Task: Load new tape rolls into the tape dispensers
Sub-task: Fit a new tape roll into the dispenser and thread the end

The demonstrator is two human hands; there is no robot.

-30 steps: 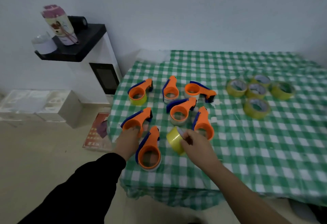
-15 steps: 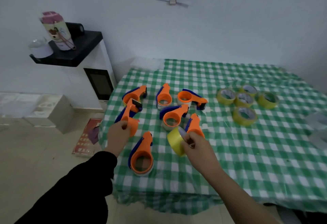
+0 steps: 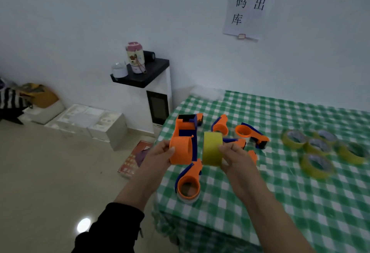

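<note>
Orange dispenser (image 3: 181, 149) gripped in our left hand (image 3: 160, 157), yellow tape roll (image 3: 212, 148) grasped by our right hand (image 3: 236, 158) fingers just beside it above the tabletop (image 3: 260, 192) left edge, we judge loading barely begun, spare rolls (image 3: 317, 146) and other dispensers (image 3: 188, 184) unhandled.

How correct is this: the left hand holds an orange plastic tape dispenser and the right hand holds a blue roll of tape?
One thing is wrong: the head view shows the roll of tape in the right hand is yellow, not blue. The left hand does hold the orange plastic tape dispenser.
</note>
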